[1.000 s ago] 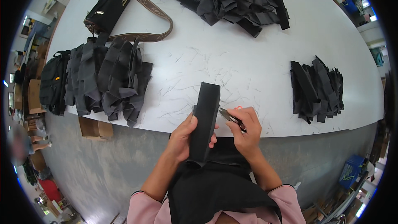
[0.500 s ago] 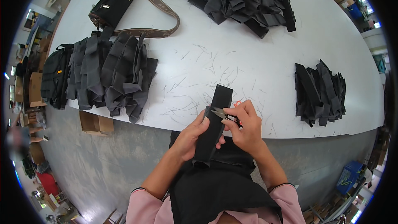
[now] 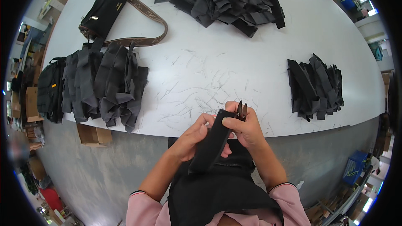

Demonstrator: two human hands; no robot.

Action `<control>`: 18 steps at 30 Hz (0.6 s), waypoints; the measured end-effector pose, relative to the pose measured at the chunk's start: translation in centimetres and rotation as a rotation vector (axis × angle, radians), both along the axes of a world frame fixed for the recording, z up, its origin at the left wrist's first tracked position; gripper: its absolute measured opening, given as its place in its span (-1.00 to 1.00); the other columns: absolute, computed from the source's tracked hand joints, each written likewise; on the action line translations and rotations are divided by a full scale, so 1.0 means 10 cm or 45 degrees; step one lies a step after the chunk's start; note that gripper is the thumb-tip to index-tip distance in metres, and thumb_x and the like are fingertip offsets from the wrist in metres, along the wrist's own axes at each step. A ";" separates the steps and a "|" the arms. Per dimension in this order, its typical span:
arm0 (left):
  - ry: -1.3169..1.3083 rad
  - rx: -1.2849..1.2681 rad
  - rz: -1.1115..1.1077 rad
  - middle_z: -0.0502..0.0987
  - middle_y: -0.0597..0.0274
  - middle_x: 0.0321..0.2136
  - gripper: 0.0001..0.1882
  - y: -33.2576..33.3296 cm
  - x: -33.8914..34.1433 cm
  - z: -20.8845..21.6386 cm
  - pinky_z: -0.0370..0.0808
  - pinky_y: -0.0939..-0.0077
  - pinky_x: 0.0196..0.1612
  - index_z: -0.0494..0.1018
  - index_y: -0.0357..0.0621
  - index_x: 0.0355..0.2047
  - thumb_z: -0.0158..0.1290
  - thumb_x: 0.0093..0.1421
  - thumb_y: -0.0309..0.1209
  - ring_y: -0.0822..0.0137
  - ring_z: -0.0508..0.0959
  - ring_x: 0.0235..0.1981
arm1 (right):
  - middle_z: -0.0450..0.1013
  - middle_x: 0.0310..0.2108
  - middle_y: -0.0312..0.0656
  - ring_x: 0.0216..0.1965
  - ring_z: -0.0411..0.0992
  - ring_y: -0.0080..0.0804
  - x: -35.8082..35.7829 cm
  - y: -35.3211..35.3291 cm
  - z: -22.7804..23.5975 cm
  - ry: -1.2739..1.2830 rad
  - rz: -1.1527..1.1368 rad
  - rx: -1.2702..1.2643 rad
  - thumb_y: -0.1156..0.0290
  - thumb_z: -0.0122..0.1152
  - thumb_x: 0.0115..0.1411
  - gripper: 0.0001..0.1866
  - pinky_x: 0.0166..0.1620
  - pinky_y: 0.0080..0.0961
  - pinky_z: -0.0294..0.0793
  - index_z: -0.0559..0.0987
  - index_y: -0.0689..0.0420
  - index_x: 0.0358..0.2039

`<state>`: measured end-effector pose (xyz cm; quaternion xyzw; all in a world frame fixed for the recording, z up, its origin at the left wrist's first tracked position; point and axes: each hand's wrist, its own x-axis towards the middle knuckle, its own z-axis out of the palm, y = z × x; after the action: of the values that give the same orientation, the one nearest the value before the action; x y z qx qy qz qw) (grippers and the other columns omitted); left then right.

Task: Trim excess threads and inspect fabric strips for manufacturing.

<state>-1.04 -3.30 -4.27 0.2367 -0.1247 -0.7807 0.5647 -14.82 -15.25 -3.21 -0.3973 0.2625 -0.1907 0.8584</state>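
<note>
Facing a white table (image 3: 259, 65) from its near edge, you have a black backpack (image 3: 51, 90) at the far left, touching a heap of dark gray fabric strips (image 3: 104, 86) that hang over one another. Just beyond that heap lies a black shoulder bag (image 3: 102, 12), its brown patterned strap (image 3: 144, 14) looping out to the right. Below the table edge on this side, an open cardboard box (image 3: 94, 135) sits on the gray floor (image 3: 138, 155).

Near the middle, your left hand (image 3: 191, 138) is wrapped around a black fabric strip (image 3: 211, 146), fingertips showing past its right side. The strip slants up and to the right, above your black apron (image 3: 209, 192). Your right hand (image 3: 247, 127) pinches its upper end under the thumb and also holds thread snips (image 3: 242, 111), blades pointing away from you, tips slightly parted.

Loose dark threads (image 3: 201, 83) scatter across the tabletop beyond your hands, and a large tangled pile of black strips (image 3: 222, 0) lies at the top. To the right is a smaller black bundle (image 3: 316, 86) near the table edge; lower right, a blue container (image 3: 355, 167).
</note>
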 end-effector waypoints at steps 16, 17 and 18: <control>0.053 0.173 0.126 0.37 -0.05 -0.08 -0.26 -0.05 -0.08 -0.05 0.47 0.46 -0.34 -0.24 -0.05 0.32 -0.16 0.30 -0.07 0.27 0.49 -0.35 | 0.30 -0.44 -0.24 -0.67 0.31 -0.51 -0.08 0.12 -0.01 0.541 -0.323 -1.361 0.64 0.25 -0.06 -0.71 -0.63 -0.61 0.28 0.54 0.16 -0.26; 0.053 0.175 0.125 0.37 -0.05 -0.08 -0.26 -0.04 -0.08 -0.05 0.47 0.46 -0.34 -0.24 -0.05 0.32 -0.16 0.30 -0.07 0.27 0.49 -0.35 | 0.30 -0.44 -0.24 -0.67 0.31 -0.51 -0.09 0.11 -0.03 0.541 -0.322 -1.359 0.64 0.25 -0.06 -0.71 -0.63 -0.61 0.28 0.54 0.16 -0.26; 0.048 0.180 0.114 0.38 -0.07 -0.09 -0.26 -0.03 -0.07 -0.05 0.47 0.46 -0.35 -0.22 -0.06 0.32 -0.16 0.30 -0.07 0.27 0.49 -0.37 | 0.29 -0.46 -0.25 -0.67 0.31 -0.52 -0.10 0.09 -0.04 0.563 -0.325 -1.496 0.63 0.26 -0.07 -0.71 -0.62 -0.62 0.28 0.54 0.15 -0.27</control>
<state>-1.79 -3.63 -4.76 0.2665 -0.0478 -0.7658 0.5833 -15.81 -14.33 -3.59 -0.7971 0.3303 -0.3169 0.3939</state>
